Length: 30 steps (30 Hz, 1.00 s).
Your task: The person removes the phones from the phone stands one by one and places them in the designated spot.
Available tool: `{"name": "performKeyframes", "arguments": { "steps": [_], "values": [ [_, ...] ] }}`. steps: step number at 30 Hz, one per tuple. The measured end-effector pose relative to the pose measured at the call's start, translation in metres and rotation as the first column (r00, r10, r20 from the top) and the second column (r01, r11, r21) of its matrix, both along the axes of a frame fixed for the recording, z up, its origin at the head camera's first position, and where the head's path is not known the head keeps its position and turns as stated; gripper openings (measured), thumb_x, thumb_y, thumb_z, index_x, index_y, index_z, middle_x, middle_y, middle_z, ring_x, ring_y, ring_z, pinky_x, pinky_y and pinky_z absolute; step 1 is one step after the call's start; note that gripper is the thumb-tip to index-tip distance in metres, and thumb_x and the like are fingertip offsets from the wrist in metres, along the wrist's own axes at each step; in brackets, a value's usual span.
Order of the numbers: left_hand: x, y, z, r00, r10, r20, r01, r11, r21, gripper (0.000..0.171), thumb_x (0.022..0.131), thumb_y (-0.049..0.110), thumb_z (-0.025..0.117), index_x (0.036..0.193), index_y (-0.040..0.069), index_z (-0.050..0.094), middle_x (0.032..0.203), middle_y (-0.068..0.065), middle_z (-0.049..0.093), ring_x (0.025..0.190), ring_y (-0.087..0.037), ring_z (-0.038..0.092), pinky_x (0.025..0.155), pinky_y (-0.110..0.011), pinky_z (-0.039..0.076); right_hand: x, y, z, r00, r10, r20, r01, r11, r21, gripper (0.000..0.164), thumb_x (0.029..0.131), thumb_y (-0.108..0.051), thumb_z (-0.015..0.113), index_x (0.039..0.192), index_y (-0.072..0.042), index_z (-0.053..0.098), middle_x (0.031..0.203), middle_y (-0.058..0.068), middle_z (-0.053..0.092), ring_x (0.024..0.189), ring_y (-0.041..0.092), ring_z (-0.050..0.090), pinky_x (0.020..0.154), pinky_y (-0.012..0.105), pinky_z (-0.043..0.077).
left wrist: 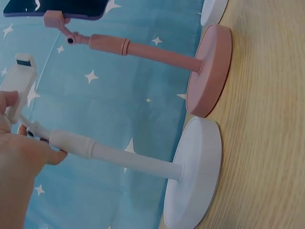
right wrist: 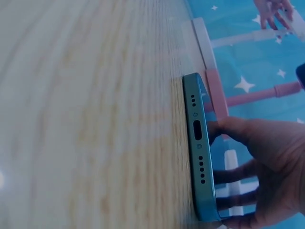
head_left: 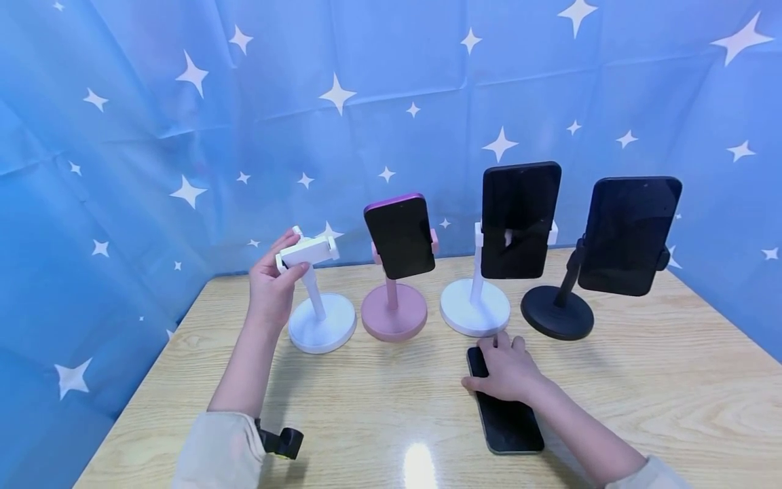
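My left hand (head_left: pixel 271 288) grips the holder head of a white phone stand (head_left: pixel 322 324), whose clamp (head_left: pixel 307 252) carries no phone. In the left wrist view its thumb lies on the clamp (left wrist: pixel 21 86), and other fingers are behind the joint. A dark smartphone (head_left: pixel 510 424) lies screen up on the table. Over its far half my right hand (head_left: pixel 510 370) holds it, thumb at the left edge and fingers towards the opposite side. The right wrist view shows the phone's port end (right wrist: pixel 198 143); where the fingertips meet its edges is partly hidden.
A pink stand (head_left: pixel 394 316) with a phone (head_left: pixel 400 236), a second white stand (head_left: pixel 475 309) with a phone (head_left: pixel 519 221), and a black stand (head_left: pixel 557 314) with a phone (head_left: pixel 629 234) stand in a row. Behind the wooden table (head_left: pixel 354 421) hangs a blue star-patterned curtain (head_left: pixel 391 102).
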State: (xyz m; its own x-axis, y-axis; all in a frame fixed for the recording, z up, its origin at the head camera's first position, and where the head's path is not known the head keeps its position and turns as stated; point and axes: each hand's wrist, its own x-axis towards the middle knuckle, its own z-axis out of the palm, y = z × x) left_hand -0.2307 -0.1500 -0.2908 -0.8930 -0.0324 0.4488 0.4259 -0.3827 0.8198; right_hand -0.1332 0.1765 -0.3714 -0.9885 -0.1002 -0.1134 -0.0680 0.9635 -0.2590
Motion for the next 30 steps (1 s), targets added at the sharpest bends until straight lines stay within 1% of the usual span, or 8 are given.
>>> {"name": "performKeyframes", "arguments": {
  "steps": [4,8,11,14,19,24,28,30],
  "values": [
    [0.004,0.004,0.003,0.998,0.051,0.032,-0.051,0.999,0.002,0.05,0.075,-0.021,0.051,0.095,0.021,0.069,0.128,-0.006,0.049,0.125,-0.023,0.038,0.093,-0.026,0.04,-0.001,0.002,0.001,1.0,0.023,0.008,-0.023,1.0,0.012,0.074,0.071,-0.05,0.069,0.12,0.002,0.051,0.12,0.03,0.041,0.1,0.046,0.04,0.078,0.054,0.041],
    [0.01,0.008,0.005,0.989,0.123,0.082,-0.123,0.992,-0.006,0.044,0.077,-0.018,0.052,0.104,0.014,0.067,0.124,-0.003,0.052,0.118,-0.018,0.045,0.094,-0.026,0.039,-0.002,0.004,0.005,0.998,0.063,0.019,-0.063,0.998,0.026,0.076,0.071,-0.052,0.068,0.12,0.003,0.051,0.12,0.031,0.042,0.101,0.047,0.041,0.078,0.055,0.042],
    [0.017,0.013,0.004,0.968,0.177,0.177,-0.184,0.983,0.024,0.038,0.078,-0.015,0.052,0.101,0.013,0.066,0.11,0.0,0.057,0.102,-0.014,0.053,0.091,-0.027,0.041,-0.004,0.006,0.007,0.996,0.078,0.046,-0.079,0.997,0.022,0.077,0.071,-0.053,0.067,0.121,0.003,0.05,0.121,0.031,0.042,0.101,0.048,0.041,0.077,0.057,0.041],
    [0.025,0.019,0.001,0.944,0.173,0.28,-0.204,0.975,0.085,0.032,0.08,-0.013,0.051,0.092,0.015,0.063,0.096,0.001,0.057,0.092,-0.013,0.055,0.088,-0.032,0.043,-0.006,0.008,0.011,0.995,0.066,0.073,-0.067,0.998,0.007,0.074,0.073,-0.052,0.066,0.122,0.002,0.051,0.122,0.029,0.043,0.101,0.047,0.043,0.076,0.06,0.039],
    [0.033,0.03,-0.011,0.912,0.071,0.405,-0.134,0.983,0.129,0.02,0.085,-0.007,0.046,0.096,0.008,0.052,0.093,0.001,0.053,0.093,-0.014,0.054,0.087,-0.034,0.043,-0.008,0.008,0.018,0.995,0.036,0.093,-0.034,0.999,-0.022,0.064,0.077,-0.048,0.064,0.118,0.0,0.054,0.118,0.023,0.05,0.098,0.044,0.048,0.072,0.065,0.037],
    [0.037,0.045,-0.026,0.87,-0.01,0.493,-0.005,1.0,0.029,0.031,0.085,-0.004,0.041,0.116,-0.003,0.045,0.099,-0.002,0.05,0.092,-0.015,0.056,0.085,-0.033,0.045,-0.008,0.002,0.029,0.996,0.09,0.027,-0.086,0.99,-0.114,0.053,0.081,-0.038,0.063,0.112,0.005,0.056,0.105,0.018,0.059,0.09,0.033,0.057,0.07,0.053,0.045],
    [0.039,0.059,-0.029,0.868,-0.032,0.496,0.085,0.993,-0.084,0.033,0.086,-0.002,0.043,0.119,-0.006,0.046,0.104,-0.006,0.051,0.095,-0.018,0.056,0.083,-0.036,0.047,-0.009,-0.008,0.044,0.983,0.166,-0.079,-0.181,0.951,-0.251,0.043,0.087,-0.023,0.059,0.113,0.01,0.053,0.105,0.022,0.06,0.092,0.032,0.059,0.075,0.044,0.048],
    [0.041,0.066,-0.026,0.884,-0.045,0.465,0.138,0.976,-0.168,0.036,0.088,0.0,0.044,0.123,-0.004,0.045,0.112,-0.009,0.051,0.102,-0.022,0.053,0.085,-0.039,0.047,-0.01,-0.015,0.054,0.973,0.182,-0.143,-0.217,0.931,-0.295,0.041,0.089,-0.018,0.055,0.117,0.012,0.05,0.109,0.025,0.058,0.099,0.035,0.057,0.081,0.045,0.047]
  ]
}}
